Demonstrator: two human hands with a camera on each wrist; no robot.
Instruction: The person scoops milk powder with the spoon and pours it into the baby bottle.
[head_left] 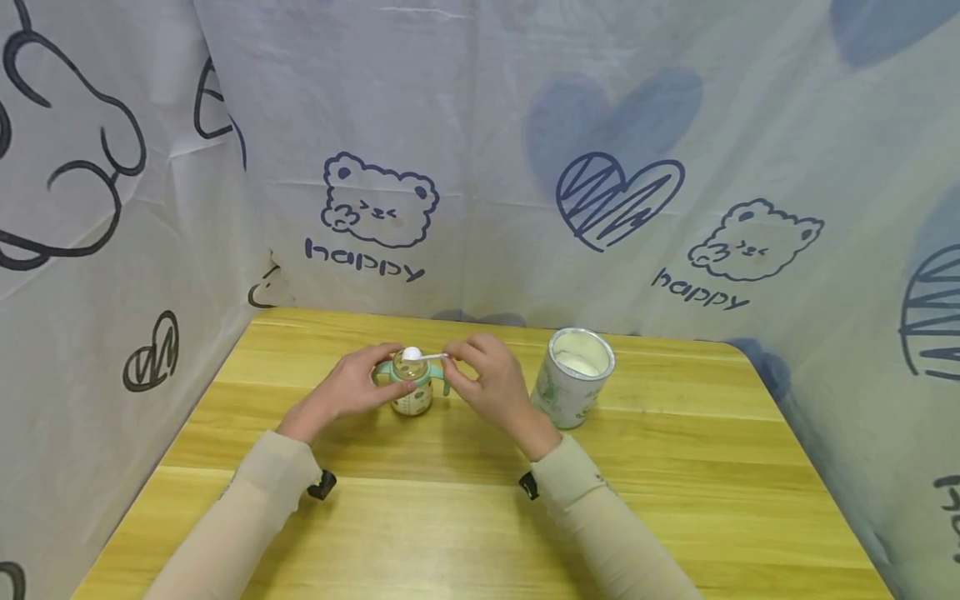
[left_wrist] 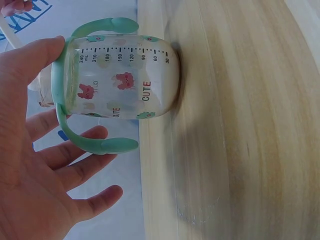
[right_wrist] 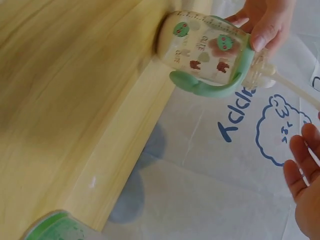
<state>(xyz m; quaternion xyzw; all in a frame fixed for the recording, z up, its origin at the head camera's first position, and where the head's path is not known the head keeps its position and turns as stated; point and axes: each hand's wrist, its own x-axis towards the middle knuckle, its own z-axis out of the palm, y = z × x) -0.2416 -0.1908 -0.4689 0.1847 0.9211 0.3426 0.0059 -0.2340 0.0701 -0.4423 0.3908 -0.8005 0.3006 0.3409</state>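
A clear baby bottle with mint-green handles and a printed scale stands upright on the wooden table. My left hand holds it at the neck, with the thumb on the green collar and the fingers round the far side. My right hand pinches the handle of a white scoop. The scoop's bowl sits right over the bottle's mouth. In the right wrist view the bottle lies at the top with the scoop handle reaching out from it.
An open round tin with pale powder inside stands just right of my right wrist; its rim shows in the right wrist view. White cloth printed with bears and hearts walls the table at the back and both sides.
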